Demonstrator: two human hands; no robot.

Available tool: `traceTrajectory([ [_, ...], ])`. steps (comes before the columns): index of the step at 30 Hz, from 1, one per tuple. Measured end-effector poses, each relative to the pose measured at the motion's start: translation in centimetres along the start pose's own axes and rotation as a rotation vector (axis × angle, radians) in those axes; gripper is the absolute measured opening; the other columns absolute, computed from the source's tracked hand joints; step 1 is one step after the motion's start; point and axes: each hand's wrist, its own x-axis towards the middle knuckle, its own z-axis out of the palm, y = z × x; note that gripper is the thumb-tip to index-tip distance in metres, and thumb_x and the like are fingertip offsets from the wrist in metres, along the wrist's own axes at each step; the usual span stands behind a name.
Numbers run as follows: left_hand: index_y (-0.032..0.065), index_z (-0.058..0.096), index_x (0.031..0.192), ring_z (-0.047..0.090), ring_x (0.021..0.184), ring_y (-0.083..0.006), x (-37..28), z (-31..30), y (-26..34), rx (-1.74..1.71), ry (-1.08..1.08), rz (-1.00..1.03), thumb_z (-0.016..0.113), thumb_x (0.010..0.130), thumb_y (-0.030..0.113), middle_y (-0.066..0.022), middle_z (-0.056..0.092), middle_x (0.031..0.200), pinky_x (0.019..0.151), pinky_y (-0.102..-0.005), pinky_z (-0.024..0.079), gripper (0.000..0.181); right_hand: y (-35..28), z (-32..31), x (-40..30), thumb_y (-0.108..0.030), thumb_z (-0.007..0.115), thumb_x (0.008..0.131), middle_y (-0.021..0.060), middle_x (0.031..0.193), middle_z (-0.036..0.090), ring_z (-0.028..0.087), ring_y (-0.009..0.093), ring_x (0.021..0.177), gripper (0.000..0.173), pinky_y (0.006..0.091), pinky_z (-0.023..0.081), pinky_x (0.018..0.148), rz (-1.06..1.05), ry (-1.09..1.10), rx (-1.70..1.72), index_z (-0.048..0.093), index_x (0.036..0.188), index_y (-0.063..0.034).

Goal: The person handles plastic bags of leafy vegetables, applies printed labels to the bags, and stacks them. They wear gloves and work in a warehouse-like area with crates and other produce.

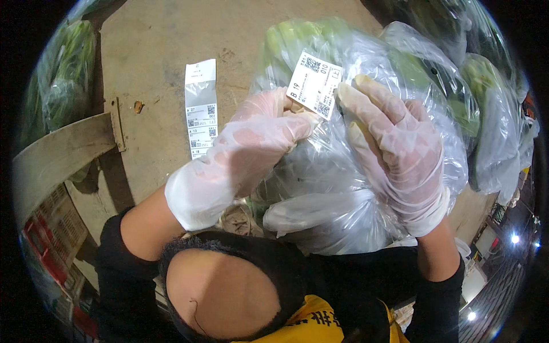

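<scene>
My left hand (257, 137), in a thin whitish glove, pinches a white printed label (315, 85) between thumb and fingers at its lower left edge. My right hand (392, 150), gloved the same way, is beside the label's right edge, fingers bent and apart; whether a fingertip touches the label is unclear. Both hands are over clear plastic bags (313, 167) of green leafy vegetables (296, 38), one with a gathered, twisted plastic end (317, 210). A strip of printed labels (200, 92) lies on the flat tan surface, its lower end hidden behind my left forearm.
More bagged green vegetables stand at the far left (68, 77) and on the right (489, 124). A curved-looking wooden board (64, 145) with a metal bracket (117, 124) borders the left side. A shoe (238, 221) shows below my left wrist.
</scene>
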Motion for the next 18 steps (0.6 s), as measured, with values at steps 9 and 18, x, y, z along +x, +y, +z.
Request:
traceTrajectory([
  [9,-0.0050,0.066,0.102,0.056,0.074,-0.0109,-0.1,-0.5,0.3,0.080,-0.083,-0.020,0.056,0.088,0.015,-0.0057,0.064,0.086,0.066,-0.0250,0.047,0.026,0.6,1.2,-1.1,-0.007,0.071,0.077,0.0092,0.110,0.066,0.059,0.025,0.079,0.035,0.0334,0.049,0.074,-0.001,0.142,0.047,0.068,0.112,-0.0102],
  [18,-0.0060,0.063,0.107,0.056,0.079,-0.0095,0.1,-0.9,-0.8,-0.265,-0.245,0.102,0.059,0.085,0.014,-0.0050,0.064,0.093,0.073,-0.0227,0.044,0.030,0.4,0.1,0.0,-0.007,0.072,0.077,0.0099,0.104,0.067,0.062,0.024,0.083,0.031,0.0326,0.049,0.074,-0.035,0.223,0.060,0.070,0.107,-0.0110],
])
